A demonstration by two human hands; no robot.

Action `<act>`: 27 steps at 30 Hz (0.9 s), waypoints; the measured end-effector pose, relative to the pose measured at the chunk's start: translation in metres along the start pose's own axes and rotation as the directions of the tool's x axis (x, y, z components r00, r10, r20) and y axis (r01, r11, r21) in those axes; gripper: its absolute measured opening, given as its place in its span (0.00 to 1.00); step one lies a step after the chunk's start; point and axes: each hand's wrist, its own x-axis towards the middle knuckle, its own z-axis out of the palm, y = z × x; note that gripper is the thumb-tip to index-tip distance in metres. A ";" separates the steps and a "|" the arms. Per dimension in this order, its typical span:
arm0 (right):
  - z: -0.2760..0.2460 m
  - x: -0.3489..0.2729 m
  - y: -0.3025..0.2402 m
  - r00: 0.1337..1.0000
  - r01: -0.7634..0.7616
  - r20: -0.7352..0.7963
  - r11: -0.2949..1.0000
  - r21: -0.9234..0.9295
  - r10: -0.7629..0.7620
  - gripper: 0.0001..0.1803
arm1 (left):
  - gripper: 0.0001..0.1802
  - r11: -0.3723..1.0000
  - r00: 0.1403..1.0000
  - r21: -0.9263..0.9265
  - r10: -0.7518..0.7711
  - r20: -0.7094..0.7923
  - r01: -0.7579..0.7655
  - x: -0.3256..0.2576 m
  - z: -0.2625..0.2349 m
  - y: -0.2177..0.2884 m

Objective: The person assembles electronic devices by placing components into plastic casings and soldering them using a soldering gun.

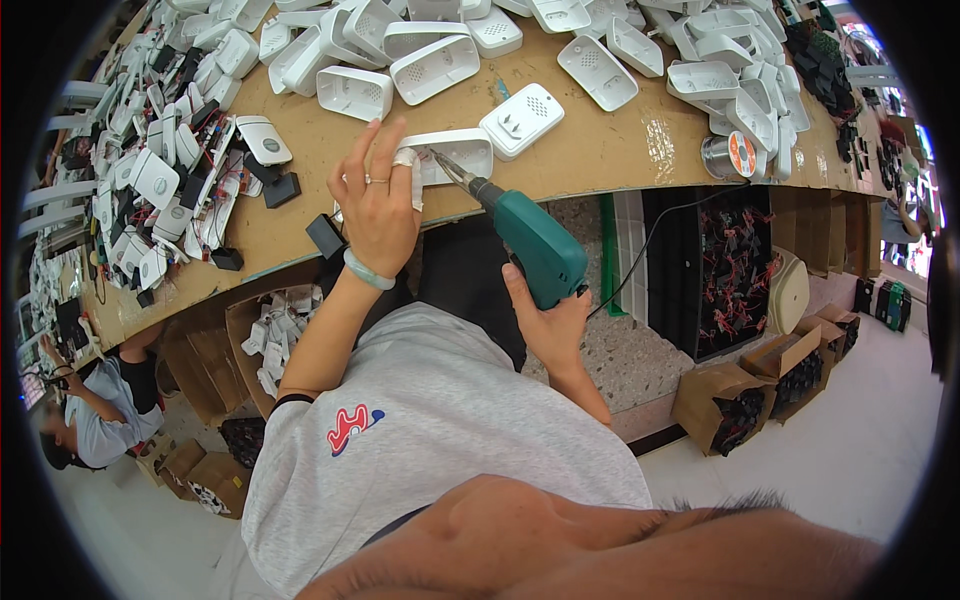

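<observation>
My right hand grips a teal soldering gun whose metal tip points up-left into an open white plastic housing at the near edge of the cardboard-topped bench. My left hand rests on the left end of that housing, fingers spread, holding it down; one finger is wrapped in white tape and a pale bracelet sits on the wrist. A white plug cover lies just right of the housing.
Piles of white housings and wired parts cover the bench. A solder spool sits at the right. Cardboard boxes of dark parts stand on the floor. Another person works at the lower left.
</observation>
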 end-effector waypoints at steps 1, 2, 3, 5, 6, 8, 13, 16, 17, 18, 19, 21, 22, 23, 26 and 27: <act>0.000 0.001 0.001 1.000 0.008 0.006 1.000 -0.010 -0.008 0.17 | 0.13 1.000 0.999 0.012 0.014 0.047 -0.015 -0.001 0.001 -0.002; 0.000 0.001 0.002 1.000 0.016 0.012 1.000 -0.019 -0.015 0.17 | 0.13 0.999 0.995 0.023 0.028 0.093 -0.030 -0.001 0.003 -0.003; 0.000 0.002 0.001 1.000 0.014 0.013 1.000 -0.019 -0.014 0.17 | 0.13 0.999 0.995 0.023 0.027 0.095 -0.029 -0.002 0.004 -0.003; 0.001 0.003 -0.003 1.000 0.006 0.026 1.000 0.001 -0.006 0.18 | 0.13 1.000 1.000 0.013 0.018 0.024 -0.018 -0.001 0.007 -0.002; 0.001 0.004 -0.004 1.000 0.004 0.027 1.000 -0.001 -0.004 0.18 | 0.13 1.000 1.000 0.012 0.017 0.025 -0.018 -0.001 0.008 -0.002; 0.002 0.006 -0.005 0.999 0.017 0.039 0.999 -0.033 -0.015 0.18 | 0.14 0.998 1.000 0.058 0.006 0.026 -0.007 -0.001 0.008 0.000; 0.005 0.007 0.000 0.999 0.028 0.027 1.000 0.013 -0.028 0.18 | 0.12 0.995 0.998 0.104 -0.014 0.060 0.008 0.001 0.005 0.003; 0.005 0.009 -0.004 0.999 0.023 0.040 1.000 0.000 -0.023 0.18 | 0.10 0.994 0.998 0.105 -0.019 0.065 0.012 0.000 0.006 0.003; 0.005 0.010 -0.006 0.998 0.027 0.052 1.000 -0.011 -0.027 0.17 | 0.09 0.994 0.998 0.107 -0.020 0.065 0.013 0.000 0.006 0.003; 0.005 0.010 -0.005 0.998 0.027 0.052 1.000 -0.012 -0.026 0.17 | 0.09 0.994 0.998 0.107 -0.021 0.065 0.014 0.000 0.006 0.003; 0.006 0.010 -0.004 0.998 0.036 0.053 0.999 -0.022 -0.035 0.17 | 0.08 0.995 0.998 0.103 -0.018 0.058 0.012 0.000 0.006 0.003; 0.006 0.010 -0.002 0.998 0.045 0.054 0.998 -0.033 -0.043 0.17 | 0.07 0.995 0.999 0.099 -0.016 0.051 0.011 0.001 0.007 0.004; 0.006 0.010 -0.002 0.998 0.041 0.050 0.999 -0.028 -0.039 0.17 | 0.07 0.995 0.999 0.100 -0.012 0.047 0.007 0.001 0.006 0.005; 0.006 0.010 -0.002 0.998 0.037 0.046 0.999 -0.023 -0.036 0.17 | 0.06 0.995 0.999 0.102 -0.008 0.043 0.004 0.002 0.007 0.005; 0.004 0.011 -0.007 0.998 0.024 0.059 0.998 -0.065 -0.020 0.16 | 0.05 0.994 0.999 0.110 -0.006 0.039 0.001 0.002 0.007 0.006; 0.003 0.011 -0.007 0.998 0.024 0.059 0.998 -0.066 -0.020 0.16 | 0.05 0.994 0.999 0.110 -0.007 0.039 0.002 0.001 0.008 0.006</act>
